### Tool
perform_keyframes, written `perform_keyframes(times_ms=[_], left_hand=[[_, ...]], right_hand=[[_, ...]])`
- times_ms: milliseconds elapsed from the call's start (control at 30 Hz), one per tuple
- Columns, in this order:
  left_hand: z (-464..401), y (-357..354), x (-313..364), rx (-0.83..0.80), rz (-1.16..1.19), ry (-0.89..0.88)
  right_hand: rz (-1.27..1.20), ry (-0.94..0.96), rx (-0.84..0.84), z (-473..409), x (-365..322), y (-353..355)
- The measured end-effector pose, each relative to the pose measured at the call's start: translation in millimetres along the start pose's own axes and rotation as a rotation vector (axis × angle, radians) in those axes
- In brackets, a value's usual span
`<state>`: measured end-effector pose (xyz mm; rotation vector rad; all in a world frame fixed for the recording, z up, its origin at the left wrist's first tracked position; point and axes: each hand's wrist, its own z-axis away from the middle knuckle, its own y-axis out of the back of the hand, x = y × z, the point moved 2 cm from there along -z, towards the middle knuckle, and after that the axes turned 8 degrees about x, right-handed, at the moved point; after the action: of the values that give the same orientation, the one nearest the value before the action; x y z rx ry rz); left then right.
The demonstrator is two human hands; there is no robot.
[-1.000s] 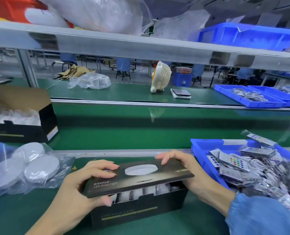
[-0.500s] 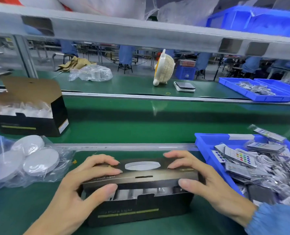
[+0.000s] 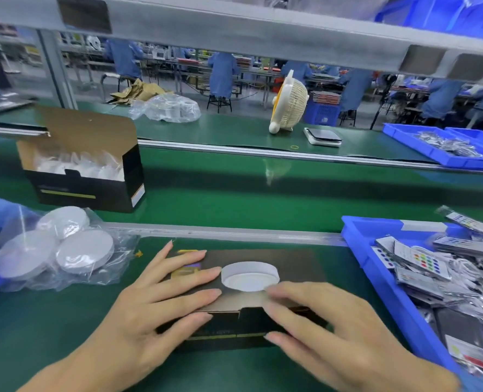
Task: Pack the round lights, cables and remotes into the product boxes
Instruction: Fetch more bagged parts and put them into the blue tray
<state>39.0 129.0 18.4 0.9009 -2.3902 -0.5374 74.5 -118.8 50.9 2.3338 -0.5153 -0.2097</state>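
Head view: you're closing the near product box (image 3: pixel 243 301), centre of the green bench. Left hand (image 3: pixel 149 315) lies flat, fingers spread, pressing the lid; right hand (image 3: pixel 328 332) flat too, fingers over the front edge, thumb at the front face. By my read the next step is seating the tuck flap, so push evenly.

A second box (image 3: pixel 84 176) sits open far left. Bagged lights (image 3: pixel 56 250) left, remotes bin (image 3: pixel 376 275) right.

Lid print and labels too blurred to read.

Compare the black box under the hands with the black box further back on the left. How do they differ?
The near box is closed, both hands flat on its lid; the far box stands open, flap up, untouched. The far box shows white bagged contents; the near box's contents are hidden. Both are black with a yellow stripe.
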Motion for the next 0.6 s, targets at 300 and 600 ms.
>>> perform_keyframes(times_ms=[300, 600], left_hand=[[1.4, -0.1, 0.9, 0.017, 0.035, 0.065], [1.9, 0.6, 1.0, 0.020, 0.079, 0.092]], right_hand=[[-0.008, 0.164, 0.161, -11.5, -0.4, -22.4], [-0.107, 0.192, 0.227, -7.7, 0.5, -26.0]])
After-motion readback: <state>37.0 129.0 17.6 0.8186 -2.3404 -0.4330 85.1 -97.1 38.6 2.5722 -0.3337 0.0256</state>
